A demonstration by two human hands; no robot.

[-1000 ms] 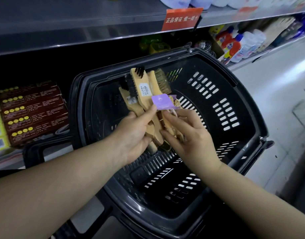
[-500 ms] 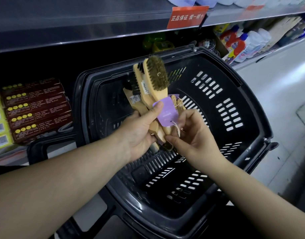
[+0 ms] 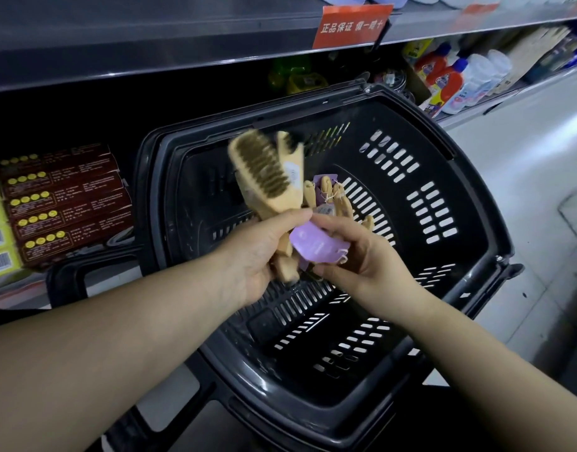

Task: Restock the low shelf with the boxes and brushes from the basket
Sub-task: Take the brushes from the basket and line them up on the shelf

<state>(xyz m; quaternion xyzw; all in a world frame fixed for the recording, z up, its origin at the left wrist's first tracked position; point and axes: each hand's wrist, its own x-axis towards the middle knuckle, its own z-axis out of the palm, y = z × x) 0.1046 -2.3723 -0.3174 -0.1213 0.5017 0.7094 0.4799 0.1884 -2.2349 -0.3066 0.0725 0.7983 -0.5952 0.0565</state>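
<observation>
While brown boxes are stacked on the low shelf at far left, the left hand is raised from the lower left with its palm turned inward. Its fingers and thumb are closed round the handles of a bundle of wooden brushes. The brush heads are tilted up and to the left and are blurred. A purple tag, just right of the handles, is pinched between the thumb and curled fingers of the right hand. Both hands are held above the black basket. Bottles are ranged on the shelf at far right. Compared with half a second ago, the brush heads have been swung from upright to a leftward tilt, and the tag has been drawn lower, from under the left thumb into the right hand.
</observation>
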